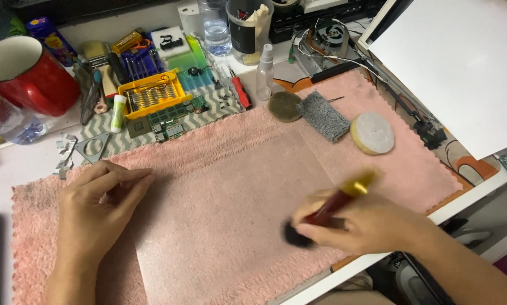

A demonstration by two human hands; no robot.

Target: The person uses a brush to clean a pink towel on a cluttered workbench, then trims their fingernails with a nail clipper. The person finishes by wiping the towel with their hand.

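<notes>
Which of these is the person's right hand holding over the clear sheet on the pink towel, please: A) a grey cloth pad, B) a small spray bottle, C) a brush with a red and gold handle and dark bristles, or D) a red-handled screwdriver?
C: the right hand grips a brush with a red and gold handle, its dark bristles down on the clear sheet, while the left hand lies flat on the sheet's edge.

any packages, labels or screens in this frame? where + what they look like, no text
Clear plastic bottle: back centre, pale label band.
Dark-labelled clear cup: right of the bottle, black label.
Small purple container: back left behind the red mug, bright printed wrap.
White panel: top right, flat, blank, screen-like.
Yellow bit case: left of centre, open.
</notes>
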